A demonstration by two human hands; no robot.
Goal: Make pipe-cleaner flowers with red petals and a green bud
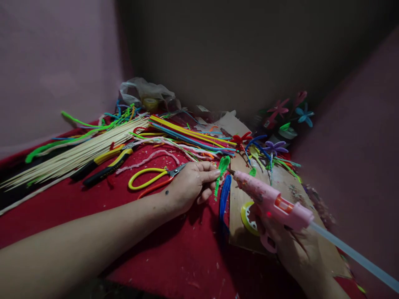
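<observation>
Between thumb and fingers, my left hand (198,180) pinches a green pipe cleaner leaf (223,164), its stem end hanging down. My right hand (289,243) is wrapped round the handle of a pink hot glue gun (260,189). A long clear glue stick (352,251) sticks out of its back, and a small red light glows on its side. The gun's nozzle points at the leaf and is very close to it; whether they touch I cannot tell. Just below the leaf lies a bundle of blue pipe cleaners (224,201).
Scissors (148,178) and black-yellow pliers (107,164) lie left of my left hand. Behind them are thin wooden sticks (84,145) and colourful pipe cleaners (190,135). A wooden board (238,224) bears a yellow tape roll (248,218) and a purple pipe cleaner flower (274,148). Walls close in behind.
</observation>
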